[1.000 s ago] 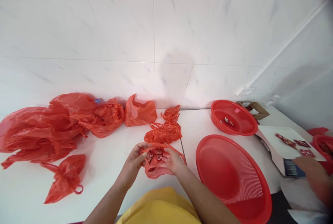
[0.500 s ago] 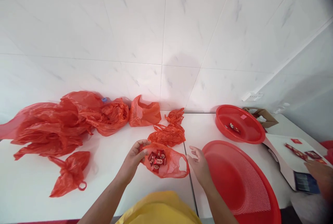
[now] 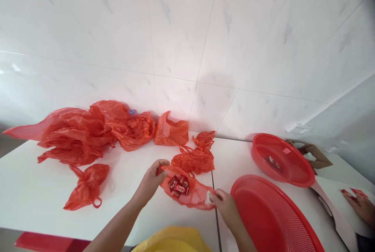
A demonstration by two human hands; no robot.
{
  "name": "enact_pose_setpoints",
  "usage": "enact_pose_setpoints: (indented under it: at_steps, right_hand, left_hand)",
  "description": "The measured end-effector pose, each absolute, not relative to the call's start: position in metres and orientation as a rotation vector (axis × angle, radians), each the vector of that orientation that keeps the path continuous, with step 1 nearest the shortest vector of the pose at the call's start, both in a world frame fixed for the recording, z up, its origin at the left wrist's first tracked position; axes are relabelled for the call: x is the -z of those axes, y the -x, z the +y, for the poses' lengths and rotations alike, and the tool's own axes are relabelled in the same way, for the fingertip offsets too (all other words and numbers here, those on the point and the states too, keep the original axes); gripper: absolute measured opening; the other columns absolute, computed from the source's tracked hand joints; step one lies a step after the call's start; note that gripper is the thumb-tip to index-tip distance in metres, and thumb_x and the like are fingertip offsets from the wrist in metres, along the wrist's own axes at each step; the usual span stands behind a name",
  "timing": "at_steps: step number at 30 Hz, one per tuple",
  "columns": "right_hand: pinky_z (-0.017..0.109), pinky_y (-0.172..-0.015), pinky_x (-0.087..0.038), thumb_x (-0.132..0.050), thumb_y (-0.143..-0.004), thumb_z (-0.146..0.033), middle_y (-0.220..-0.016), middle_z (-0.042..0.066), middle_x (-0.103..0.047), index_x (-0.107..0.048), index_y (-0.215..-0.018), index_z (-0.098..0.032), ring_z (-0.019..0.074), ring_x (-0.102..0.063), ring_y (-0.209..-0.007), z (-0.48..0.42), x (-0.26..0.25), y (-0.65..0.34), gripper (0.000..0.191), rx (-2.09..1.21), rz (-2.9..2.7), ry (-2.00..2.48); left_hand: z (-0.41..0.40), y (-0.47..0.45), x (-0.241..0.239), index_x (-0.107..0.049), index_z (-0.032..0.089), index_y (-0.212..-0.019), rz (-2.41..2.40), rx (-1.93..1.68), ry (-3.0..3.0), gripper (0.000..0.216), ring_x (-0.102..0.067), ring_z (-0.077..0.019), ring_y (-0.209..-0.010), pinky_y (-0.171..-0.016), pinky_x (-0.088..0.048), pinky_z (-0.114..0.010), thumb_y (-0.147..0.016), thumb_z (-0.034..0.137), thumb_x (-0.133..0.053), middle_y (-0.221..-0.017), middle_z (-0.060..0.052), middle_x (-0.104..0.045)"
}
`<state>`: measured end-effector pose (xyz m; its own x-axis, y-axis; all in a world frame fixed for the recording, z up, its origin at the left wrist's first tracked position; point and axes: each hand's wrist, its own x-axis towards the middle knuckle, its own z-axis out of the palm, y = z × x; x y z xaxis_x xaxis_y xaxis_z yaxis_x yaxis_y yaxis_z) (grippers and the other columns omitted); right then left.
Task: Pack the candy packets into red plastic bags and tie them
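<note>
A small red plastic bag [image 3: 191,197] lies on the white table [image 3: 35,197] in front of me, with several small red wrapped sweets [image 3: 178,184] showing through it. My left hand [image 3: 150,181] pinches the bag's left handle. At the bag's right side, my right hand [image 3: 224,203] closes its fingers on the other handle, so the bag is stretched between the two hands.
Several more red bags lie behind, one tied bag [image 3: 88,185] at the left and a heap [image 3: 79,134] by the tiled wall. A red mesh basket [image 3: 272,220] and a red basin [image 3: 281,160] sit at the right. Another person's hand [image 3: 361,205] rests on a white scale.
My right hand let go of the bag, drew off to the right, then came back and took the right handle. The view tilted up and left.
</note>
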<state>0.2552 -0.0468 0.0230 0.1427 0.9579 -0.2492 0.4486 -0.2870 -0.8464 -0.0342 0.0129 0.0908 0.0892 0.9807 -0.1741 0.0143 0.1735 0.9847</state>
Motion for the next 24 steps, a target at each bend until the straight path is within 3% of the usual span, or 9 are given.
enact_pose_setpoints:
  at_steps: [3,5,8,10,14,16,18,21,24]
  right_hand:
    - [0.028,-0.065,-0.041,-0.056,-0.079,-0.051,-0.066,-0.002,-0.058,-0.055,-0.069,-0.022,0.0173,-0.053,-0.068,-0.028,-0.048,-0.262,0.031,-1.070,-1.219,1.658]
    - [0.030,-0.078,-0.045,-0.059,-0.078,-0.052,-0.087,0.003,-0.066,-0.061,-0.085,-0.022,0.0206,-0.059,-0.085,-0.017,-0.060,-0.260,0.030,-1.113,-1.125,1.535]
    - [0.033,-0.094,-0.042,-0.062,-0.078,-0.050,-0.124,0.007,-0.061,-0.062,-0.093,-0.023,0.0238,-0.055,-0.113,-0.002,-0.068,-0.248,0.030,-1.111,-1.049,1.411]
    - [0.034,-0.100,-0.039,-0.062,-0.079,-0.048,-0.130,0.006,-0.058,-0.061,-0.088,-0.023,0.0239,-0.051,-0.121,0.007,-0.070,-0.236,0.026,-1.116,-1.030,1.342]
    - [0.034,-0.089,-0.046,-0.062,-0.079,-0.048,-0.096,0.003,-0.070,-0.058,-0.087,-0.025,0.0206,-0.061,-0.097,0.024,-0.068,-0.206,0.025,-1.232,-0.891,1.184]
    - [0.029,-0.073,-0.048,-0.064,-0.077,-0.048,-0.068,-0.003,-0.062,-0.056,-0.080,-0.024,0.0157,-0.059,-0.071,0.033,-0.065,-0.192,0.025,-1.288,-0.785,1.138]
    - [0.025,-0.055,-0.042,-0.062,-0.079,-0.052,-0.051,-0.008,-0.044,-0.052,-0.073,-0.024,0.0105,-0.044,-0.050,0.041,-0.063,-0.180,0.030,-1.331,-0.667,1.115]
    - [0.022,-0.042,-0.027,-0.050,-0.084,-0.060,-0.046,-0.010,-0.028,-0.054,-0.075,-0.023,0.0080,-0.024,-0.041,0.049,-0.067,-0.169,0.037,-1.350,-0.631,1.120]
    - [0.022,-0.042,-0.025,-0.054,-0.083,-0.054,-0.052,-0.008,-0.038,-0.061,-0.092,-0.024,0.0077,-0.028,-0.043,0.051,-0.079,-0.161,0.033,-1.389,-0.921,1.124]
  left_hand:
    - [0.020,0.039,-0.093,-0.061,0.023,-0.098,1.319,-1.092,-1.199,0.022,-0.053,-0.0159,-0.073,-0.067,-0.041,-0.028,-0.077,0.024,-0.057,-0.096,-0.002,-0.065]
    - [0.022,0.042,-0.096,-0.061,0.025,-0.099,1.371,-1.100,-1.272,0.022,-0.056,-0.0184,-0.078,-0.071,-0.042,-0.029,-0.079,0.023,-0.054,-0.095,-0.002,-0.067]
    - [0.020,0.042,-0.103,-0.065,0.027,-0.096,1.433,-1.122,-1.455,0.019,-0.060,-0.0220,-0.083,-0.076,-0.042,-0.033,-0.080,0.023,-0.055,-0.089,-0.003,-0.070]
    - [0.017,0.040,-0.107,-0.069,0.029,-0.092,1.435,-1.135,-1.635,0.018,-0.060,-0.0238,-0.083,-0.078,-0.042,-0.034,-0.080,0.022,-0.057,-0.087,-0.004,-0.071]
    - [0.014,0.034,-0.110,-0.072,0.031,-0.091,1.403,-1.043,-1.873,0.020,-0.058,-0.0241,-0.077,-0.070,-0.040,-0.033,-0.082,0.023,-0.056,-0.079,-0.004,-0.070]
    - [0.013,0.031,-0.109,-0.071,0.031,-0.093,1.374,-0.989,-1.878,0.022,-0.058,-0.0219,-0.070,-0.066,-0.040,-0.031,-0.083,0.022,-0.054,-0.079,-0.003,-0.069]
    - [0.015,0.028,-0.109,-0.070,0.031,-0.094,1.342,-0.954,-1.862,0.023,-0.057,-0.0199,-0.067,-0.064,-0.040,-0.030,-0.083,0.020,-0.052,-0.081,-0.002,-0.067]
    - [0.020,0.025,-0.111,-0.069,0.030,-0.094,1.327,-0.941,-1.866,0.025,-0.058,-0.0198,-0.071,-0.065,-0.041,-0.029,-0.082,0.017,-0.052,-0.085,-0.003,-0.066]
    - [0.027,0.020,-0.114,-0.069,0.027,-0.095,1.313,-0.929,-1.898,0.028,-0.060,-0.0194,-0.075,-0.069,-0.043,-0.029,-0.081,0.014,-0.048,-0.089,-0.004,-0.066]
